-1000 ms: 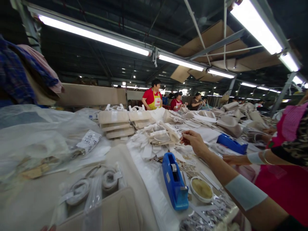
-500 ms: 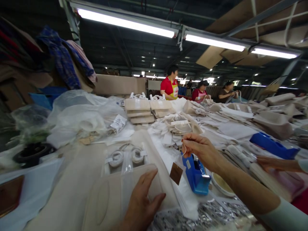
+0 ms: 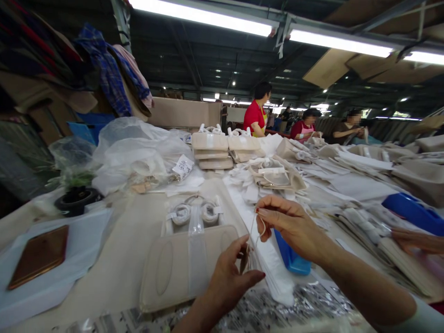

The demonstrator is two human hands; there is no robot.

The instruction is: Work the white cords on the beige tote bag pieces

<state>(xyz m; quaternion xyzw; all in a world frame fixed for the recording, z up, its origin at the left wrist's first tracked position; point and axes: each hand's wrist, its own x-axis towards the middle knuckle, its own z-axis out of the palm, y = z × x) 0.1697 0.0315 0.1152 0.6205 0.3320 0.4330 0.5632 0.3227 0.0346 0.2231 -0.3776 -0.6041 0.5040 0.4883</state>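
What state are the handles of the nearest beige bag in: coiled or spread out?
Coiled: the handles curl into two rounds beyond the beige bag's body, with a white tab on each.

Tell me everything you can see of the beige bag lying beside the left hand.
The beige bag lies flat on a pale surface. Its smooth front panel has rounded corners and an oval outline toward its left side. A shiny, translucent strip runs over its middle. Past the panel's far edge sit two pale coils, each with a small white tab. The left hand overlaps its near right part in view; contact is unclear.
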